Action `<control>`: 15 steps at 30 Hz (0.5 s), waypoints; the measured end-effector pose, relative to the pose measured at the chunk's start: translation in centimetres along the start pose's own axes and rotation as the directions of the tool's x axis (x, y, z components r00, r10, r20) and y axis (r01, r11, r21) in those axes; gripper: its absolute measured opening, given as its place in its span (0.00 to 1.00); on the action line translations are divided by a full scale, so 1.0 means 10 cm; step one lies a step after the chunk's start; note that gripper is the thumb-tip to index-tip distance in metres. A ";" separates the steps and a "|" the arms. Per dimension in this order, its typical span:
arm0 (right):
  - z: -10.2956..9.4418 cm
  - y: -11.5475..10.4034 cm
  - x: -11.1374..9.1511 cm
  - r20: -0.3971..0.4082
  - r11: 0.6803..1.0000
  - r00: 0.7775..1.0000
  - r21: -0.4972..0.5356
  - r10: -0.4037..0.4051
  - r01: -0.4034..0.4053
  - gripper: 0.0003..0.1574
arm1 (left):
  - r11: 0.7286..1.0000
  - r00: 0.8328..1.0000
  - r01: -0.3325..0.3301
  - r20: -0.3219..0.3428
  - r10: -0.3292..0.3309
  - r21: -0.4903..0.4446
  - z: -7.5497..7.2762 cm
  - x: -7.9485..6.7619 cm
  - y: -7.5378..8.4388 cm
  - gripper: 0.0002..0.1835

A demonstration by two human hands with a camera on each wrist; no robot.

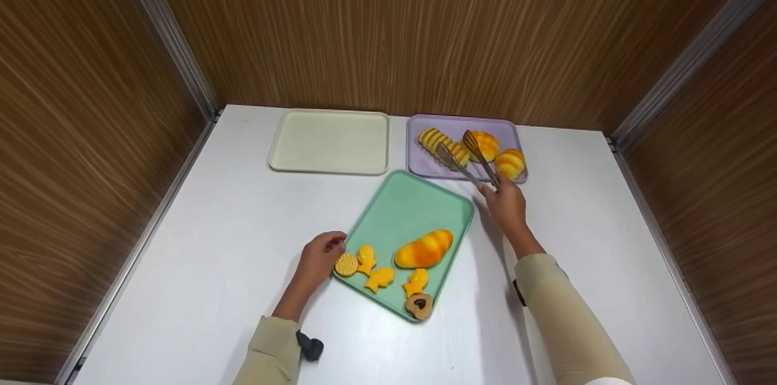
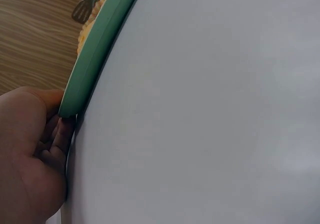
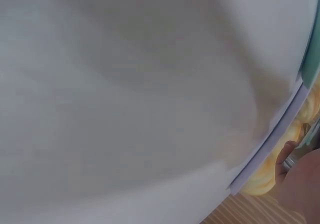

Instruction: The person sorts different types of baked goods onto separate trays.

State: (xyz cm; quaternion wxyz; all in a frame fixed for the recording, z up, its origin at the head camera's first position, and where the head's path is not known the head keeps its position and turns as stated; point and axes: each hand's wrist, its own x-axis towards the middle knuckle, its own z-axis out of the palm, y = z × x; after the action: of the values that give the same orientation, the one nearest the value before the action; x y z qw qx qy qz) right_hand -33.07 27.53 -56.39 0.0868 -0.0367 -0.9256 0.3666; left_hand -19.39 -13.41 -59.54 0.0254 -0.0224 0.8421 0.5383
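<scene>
My left hand (image 1: 318,257) grips the left rim of a green tray (image 1: 394,209), and the left wrist view shows its fingers at the tray's edge. A long bread roll (image 1: 425,249), several yellow fish-shaped pieces (image 1: 380,279), a round biscuit (image 1: 346,265) and a brown cookie with a dark heart (image 1: 419,306) lie on that tray. In my right hand (image 1: 508,203) I hold metal tongs (image 1: 485,165), their two ends spread over a purple tray (image 1: 419,169). One end overlaps a striped long bread (image 1: 432,139); the other overlaps a round bun (image 1: 485,145). A smaller bun (image 1: 510,163) sits close to the right hand.
A cream tray (image 1: 331,142) stands at the back left of the white table (image 1: 230,239). Wood-grain panels (image 1: 376,27) enclose the back and both sides. The green tray's far corner reaches the front edge of the purple tray.
</scene>
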 end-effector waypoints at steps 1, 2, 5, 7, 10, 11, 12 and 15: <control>-0.01 0.00 -0.01 -0.002 1.000 1.000 0.001 -0.006 0.006 0.27 | 1.000 1.000 0.001 0.002 -0.001 0.000 0.00 0.00 0.00 0.14; -0.02 0.00 -0.03 -0.003 1.000 1.000 0.001 -0.015 0.015 0.28 | 1.000 1.000 0.002 0.004 -0.002 -0.001 0.00 0.00 0.00 0.14; -0.07 0.01 -0.07 -0.008 0.998 0.999 -0.014 -0.053 0.053 0.27 | 1.000 1.000 0.003 0.011 -0.003 -0.006 0.01 0.01 0.00 0.14; -0.10 0.03 -0.10 -0.005 0.996 0.996 -0.027 -0.085 0.084 0.24 | 1.000 1.000 0.001 0.011 0.000 -0.007 0.01 0.01 0.00 0.14; -0.15 0.08 -0.15 0.008 0.991 0.992 -0.045 -0.123 0.123 0.22 | 1.000 1.000 -0.001 0.007 0.001 -0.001 0.01 0.01 0.00 0.14; -0.16 0.09 -0.17 0.014 0.990 0.991 -0.049 -0.132 0.133 0.22 | 1.000 1.000 0.000 0.005 0.000 -0.002 0.01 0.01 0.01 0.14; -0.18 0.11 -0.20 0.020 0.989 0.990 -0.054 -0.140 0.141 0.22 | 1.000 1.000 -0.002 0.004 0.002 -0.002 0.01 0.01 0.01 0.14; -0.22 0.13 -0.26 0.036 0.987 0.989 -0.059 -0.146 0.148 0.23 | 1.000 1.000 -0.009 0.000 0.009 -0.002 0.01 0.00 0.00 0.14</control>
State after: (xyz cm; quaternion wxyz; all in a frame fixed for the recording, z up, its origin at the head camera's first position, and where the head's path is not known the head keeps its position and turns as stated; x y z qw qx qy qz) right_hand -30.08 29.64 -56.02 0.0978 0.0346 -0.9378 0.3313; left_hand -19.42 -13.34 -59.53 0.0228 -0.0187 0.8418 0.5390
